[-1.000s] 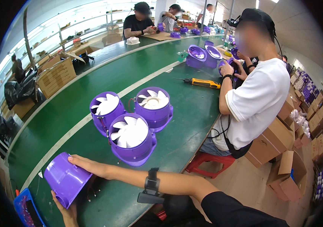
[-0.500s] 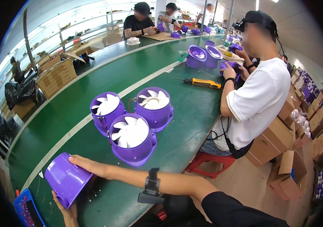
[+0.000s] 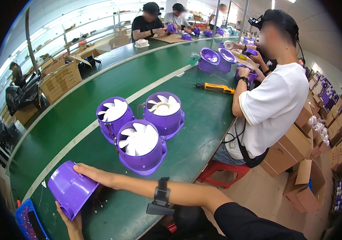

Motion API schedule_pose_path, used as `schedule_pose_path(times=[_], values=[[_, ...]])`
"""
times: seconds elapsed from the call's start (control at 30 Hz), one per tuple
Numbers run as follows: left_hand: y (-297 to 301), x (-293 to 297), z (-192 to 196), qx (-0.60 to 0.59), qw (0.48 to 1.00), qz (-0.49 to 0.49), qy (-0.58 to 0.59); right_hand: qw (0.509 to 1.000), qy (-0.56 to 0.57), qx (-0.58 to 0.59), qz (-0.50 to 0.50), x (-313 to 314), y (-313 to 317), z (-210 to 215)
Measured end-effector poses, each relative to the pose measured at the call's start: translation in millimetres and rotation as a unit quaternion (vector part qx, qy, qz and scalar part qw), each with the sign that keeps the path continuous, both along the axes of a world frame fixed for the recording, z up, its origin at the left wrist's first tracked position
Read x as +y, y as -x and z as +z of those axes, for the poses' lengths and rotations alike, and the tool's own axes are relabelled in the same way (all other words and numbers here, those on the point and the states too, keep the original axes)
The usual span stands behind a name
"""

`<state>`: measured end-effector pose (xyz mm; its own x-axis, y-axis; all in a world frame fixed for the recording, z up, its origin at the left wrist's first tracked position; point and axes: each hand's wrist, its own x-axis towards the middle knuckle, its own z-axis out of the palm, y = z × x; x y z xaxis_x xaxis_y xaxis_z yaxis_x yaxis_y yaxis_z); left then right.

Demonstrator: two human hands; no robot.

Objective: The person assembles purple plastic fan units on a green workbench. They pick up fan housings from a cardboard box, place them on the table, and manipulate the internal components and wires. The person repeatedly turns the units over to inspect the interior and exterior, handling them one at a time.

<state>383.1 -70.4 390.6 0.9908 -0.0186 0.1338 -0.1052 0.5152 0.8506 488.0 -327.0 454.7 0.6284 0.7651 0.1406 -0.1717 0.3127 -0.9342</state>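
A tilted purple fan housing (image 3: pixel 71 188) is held between both my hands at the near left of the bench. My right hand (image 3: pixel 91 175) reaches across and grips its upper rim, thumb on the outer wall. Beneath it, my left hand (image 3: pixel 70 224) supports the lower end, with its fingers partly hidden behind the housing. The housing's inside faces away and cannot be seen. Thin wires with small ends show just below it. Beyond stand three purple fan units with white blades: one nearest (image 3: pixel 141 148), one at the left (image 3: pixel 114 114), one at the right (image 3: pixel 163 114).
A blue tray (image 3: pixel 29 220) with wires sits at the lower left. A yellow-black electric screwdriver (image 3: pixel 215 87) lies on the green bench (image 3: pixel 195 120). To the right a co-worker (image 3: pixel 275 92) on a red stool (image 3: pixel 223 175) handles a purple part. Cardboard boxes (image 3: pixel 287 148) stand behind.
My hands and the housing stay almost still. The co-worker at the right has shifted their hands and lowered the purple part slightly.
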Motion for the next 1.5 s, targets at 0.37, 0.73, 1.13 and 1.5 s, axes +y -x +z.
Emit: schedule_pose_path(times=[0.37, 0.73, 1.13, 1.5], values=[[3.2, -26.8, 23.6, 0.082, 0.989, 0.098, -0.080, 0.997, -0.009, 0.074, -0.037, 11.1, -2.2, -10.6], [-5.1, -51.6, 61.0, -0.100, 0.977, 0.115, -0.152, 0.987, 0.056, 0.080, -0.130, 4.4, -4.2, -12.3], [3.9, -51.3, 82.9, -0.196, 0.819, 0.253, -0.476, 0.964, 0.027, -0.224, -0.137, 20.7, 15.8, 2.4], [-0.4, -44.2, 74.0, -0.169, 0.861, 0.224, -0.425, 0.960, 0.083, -0.221, -0.153, 16.0, 8.6, -3.7]])
